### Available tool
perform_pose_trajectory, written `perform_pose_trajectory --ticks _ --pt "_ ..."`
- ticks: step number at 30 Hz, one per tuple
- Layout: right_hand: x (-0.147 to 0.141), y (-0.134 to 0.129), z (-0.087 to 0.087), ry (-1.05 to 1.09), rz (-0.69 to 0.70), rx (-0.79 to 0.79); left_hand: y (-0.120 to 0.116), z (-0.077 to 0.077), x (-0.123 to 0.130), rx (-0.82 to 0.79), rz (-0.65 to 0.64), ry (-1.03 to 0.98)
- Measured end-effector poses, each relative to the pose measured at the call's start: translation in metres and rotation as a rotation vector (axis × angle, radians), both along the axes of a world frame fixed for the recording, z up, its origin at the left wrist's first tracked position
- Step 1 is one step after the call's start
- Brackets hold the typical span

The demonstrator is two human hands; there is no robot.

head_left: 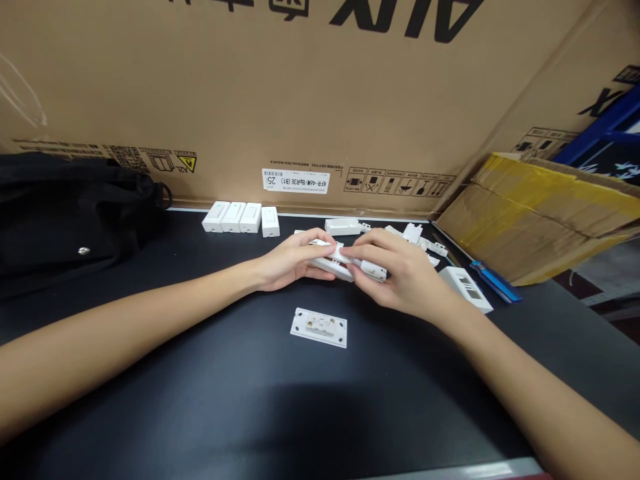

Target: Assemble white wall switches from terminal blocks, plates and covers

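Both my hands meet above the black tabletop. My left hand (293,260) and my right hand (395,272) grip a long white plastic housing (331,265) from either end, and my fingers hide its middle. Just below them lies a white rectangular socket plate (319,327) with a raised centre and corner holes, touching neither hand. Beyond my hands stand several white plastic switch-like modules (233,217). Small white plastic parts (413,235) lie past my right fingers.
A large printed cardboard carton (300,87) stands along the table's back edge. A black bag (65,213) sits at the left. At the right lie a white vented cover (465,288), a blue-handled tool (495,281), and a yellow-taped cardboard flap (535,220).
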State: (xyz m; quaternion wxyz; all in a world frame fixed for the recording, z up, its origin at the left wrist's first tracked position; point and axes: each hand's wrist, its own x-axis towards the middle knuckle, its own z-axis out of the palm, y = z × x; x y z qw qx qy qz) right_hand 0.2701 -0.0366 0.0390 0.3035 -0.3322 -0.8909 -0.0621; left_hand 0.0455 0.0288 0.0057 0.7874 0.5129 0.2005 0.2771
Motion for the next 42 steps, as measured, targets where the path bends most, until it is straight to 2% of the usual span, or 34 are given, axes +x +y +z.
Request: perform_pose_trajectory --ticks 8,12,14,17,20,29,34,36,39,42 --pt "0.001 -0.003 0.003 -0.050 0.003 -0.022 0.001 -0.003 0.001 0.024 0.018 0.010" --pt "-0.002 -0.004 0.002 0.082 -0.020 -0.058 0.000 -0.003 0.000 0.051 0.078 0.022" --pt "-0.004 -0.004 0.000 0.224 -0.074 -0.156 -0.001 -0.004 -0.001 0.062 0.108 0.022" --pt "-0.006 -0.002 -0.003 0.398 -0.160 -0.406 -0.002 -0.006 -0.001 0.100 0.135 0.016" --pt "-0.006 -0.001 -0.005 0.452 -0.224 -0.554 -0.003 -0.007 -0.002 0.151 0.164 0.002" --pt "-0.013 -0.004 -0.007 0.422 -0.236 -0.413 -0.002 -0.008 -0.002 0.154 0.183 0.011" --pt "-0.010 -0.003 0.001 0.397 -0.228 -0.460 -0.002 -0.007 -0.003 0.102 0.153 0.000" --pt "0.002 -0.001 0.012 0.349 -0.265 -0.438 -0.001 -0.006 -0.003 0.084 0.165 -0.014" --pt "0.032 0.005 0.027 0.181 -0.406 -0.310 0.000 -0.006 -0.003 0.073 0.198 -0.027" --pt "0.066 0.012 0.033 -0.033 -0.481 -0.275 0.001 -0.007 -0.002 0.086 0.209 0.000"
